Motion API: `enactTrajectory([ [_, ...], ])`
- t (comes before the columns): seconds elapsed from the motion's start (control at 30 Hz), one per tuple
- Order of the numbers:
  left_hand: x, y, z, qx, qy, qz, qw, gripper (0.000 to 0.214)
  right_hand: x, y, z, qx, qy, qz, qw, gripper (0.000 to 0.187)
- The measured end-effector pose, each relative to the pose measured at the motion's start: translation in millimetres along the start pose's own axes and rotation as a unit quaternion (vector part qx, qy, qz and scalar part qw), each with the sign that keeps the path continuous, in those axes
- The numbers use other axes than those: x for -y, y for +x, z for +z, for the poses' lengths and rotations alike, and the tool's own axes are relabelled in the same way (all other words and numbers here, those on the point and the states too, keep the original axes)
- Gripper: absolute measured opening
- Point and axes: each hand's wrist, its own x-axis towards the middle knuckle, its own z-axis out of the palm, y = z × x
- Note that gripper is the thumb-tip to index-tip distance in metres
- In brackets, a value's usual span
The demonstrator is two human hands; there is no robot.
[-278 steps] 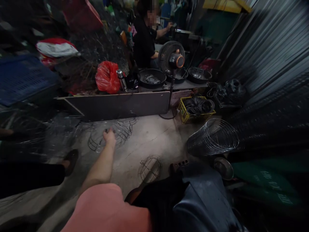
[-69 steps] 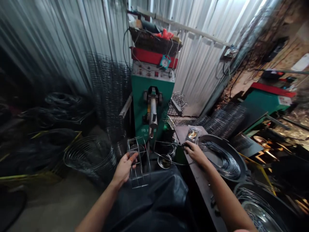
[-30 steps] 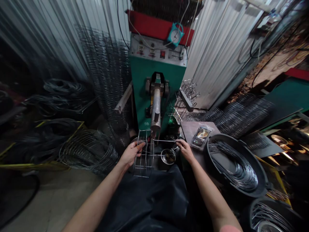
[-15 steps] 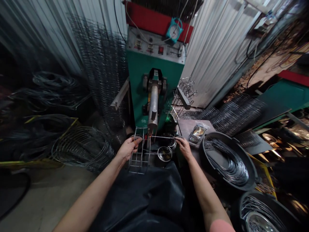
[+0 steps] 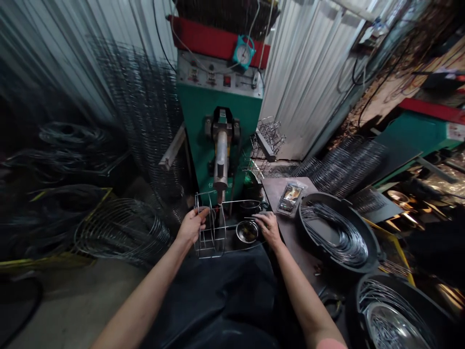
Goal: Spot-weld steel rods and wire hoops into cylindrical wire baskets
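Left hand (image 5: 191,225) closed around the upper corner of a wire basket frame (image 5: 209,230), fingers wrapped over its top bars, frame standing upright and tilted slightly. Frame sat directly below the electrode arm (image 5: 220,165) of a green spot-welding machine (image 5: 218,145), its lower tip reaching down into the frame. Straight steel rod (image 5: 240,201) ran sideways from the frame's top edge, above a small steel bowl (image 5: 247,231). Right hand (image 5: 268,229) had dropped from the rod's far end to just beside the bowl, fingers curled and partly closed; whether they pinched a thin wire, I could not tell. Rod stayed level at the frame without that hand on its end. To the right, a black round tub (image 5: 324,196) held coiled wire rings (image 5: 337,240) on a dark metal bench (image 5: 286,242), with a plastic packet (image 5: 289,198) lying near its rim. Black apron (image 5: 214,300) covered the lap.
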Motion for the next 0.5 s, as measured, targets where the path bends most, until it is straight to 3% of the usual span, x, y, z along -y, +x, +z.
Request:
enactTrajectory([
  [0.2, -1.7, 0.7, 0.0, 0.002, 0.002, 0.002, 1.0, 0.042, 30.2, 40.0, 28.9, -0.002, 0.046, -0.055, 0.997, 0.018],
  [0.5, -6.3, 7.1, -3.8, 0.003, -0.018, -0.017, 1.0, 0.041, 27.9, 49.4, 44.4, 0.003, 0.014, -0.072, 0.997, 0.014],
])
